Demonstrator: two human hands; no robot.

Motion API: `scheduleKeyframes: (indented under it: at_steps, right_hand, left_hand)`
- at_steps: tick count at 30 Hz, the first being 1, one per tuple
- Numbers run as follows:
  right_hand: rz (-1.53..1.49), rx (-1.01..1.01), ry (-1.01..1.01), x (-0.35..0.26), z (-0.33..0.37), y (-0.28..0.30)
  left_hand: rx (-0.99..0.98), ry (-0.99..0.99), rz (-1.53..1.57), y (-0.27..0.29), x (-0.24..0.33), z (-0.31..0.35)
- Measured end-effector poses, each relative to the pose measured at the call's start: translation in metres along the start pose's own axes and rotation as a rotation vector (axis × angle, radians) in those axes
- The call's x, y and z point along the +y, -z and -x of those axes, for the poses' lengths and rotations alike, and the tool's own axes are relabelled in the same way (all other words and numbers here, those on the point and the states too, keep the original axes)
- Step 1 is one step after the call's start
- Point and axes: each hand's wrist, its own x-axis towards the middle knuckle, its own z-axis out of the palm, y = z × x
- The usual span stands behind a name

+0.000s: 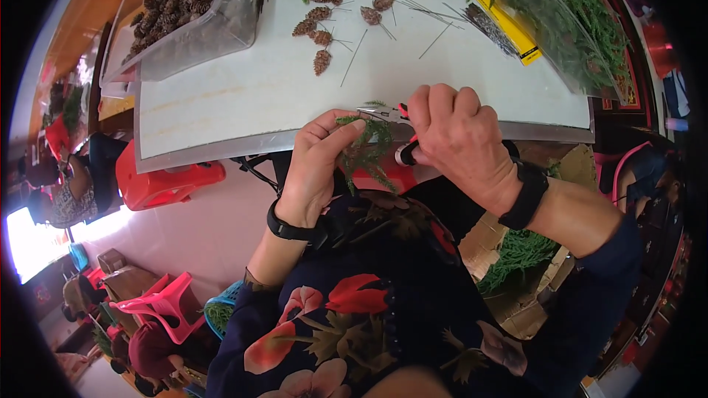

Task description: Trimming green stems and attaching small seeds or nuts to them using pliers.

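Observation:
Over the near edge of the white table (221, 114), my left hand (317, 158) pinches a green artificial pine sprig (369, 158), which hangs down from the fingers. My right hand (461, 144) is closed round the red handles of a pair of pliers (387, 113). The metal jaws reach left to the top of the sprig, close to my left fingertips. Whether the jaws grip a wire there is too small to tell. Farther up the table lie several pine cones (318, 33) with thin wires on them, and loose wires (420, 11).
A clear bin of pine cones (199, 48) stands at the far left. At the far right are a clear bin of green sprigs (553, 26) and a yellow box (509, 22) with wires. Below right sits a cardboard box of greenery (490, 250); a red stool (158, 184) stands left.

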Motion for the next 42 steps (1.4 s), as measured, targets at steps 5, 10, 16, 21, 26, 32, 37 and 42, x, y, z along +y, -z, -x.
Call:
scheduleKeyframes:
  at_steps: [5, 10, 16, 21, 26, 32, 37, 42]
  right_hand:
    - [0.179, 0.081, 0.083, 0.002, -0.009, 0.013]
    - [-0.347, -0.027, 0.013, 0.02, -0.001, 0.023]
    - [-1.251, -0.381, -0.073, 0.026, 0.005, 0.014]
    - [-1.34, -0.518, -0.041, 0.023, 0.002, 0.007]
    - [-1.484, -0.637, -0.037, 0.03, -0.004, 0.0]
    - [-1.535, -0.739, 0.076, 0.041, -0.016, -0.002]
    - [-1.565, -0.687, 0.145, 0.039, -0.012, -0.004]
    - [-1.482, -0.78, 0.168, 0.044, -0.011, 0.001]
  left_hand:
    - [0.062, -0.016, 0.009, 0.007, -0.006, 0.001]
    - [0.106, -0.152, -0.106, 0.007, -0.003, 0.009]
    - [0.096, -0.299, -0.199, 0.001, -0.008, 0.01]
    - [0.128, -0.32, -0.259, -0.002, -0.008, 0.011]
    - [0.075, -0.193, -0.114, 0.001, -0.002, 0.016]
    - [0.015, -0.124, -0.011, 0.011, 0.0, 0.018]
    - [0.003, -0.126, -0.018, 0.01, 0.001, 0.019]
    - [-0.053, -0.08, -0.039, 0.012, 0.004, 0.018]
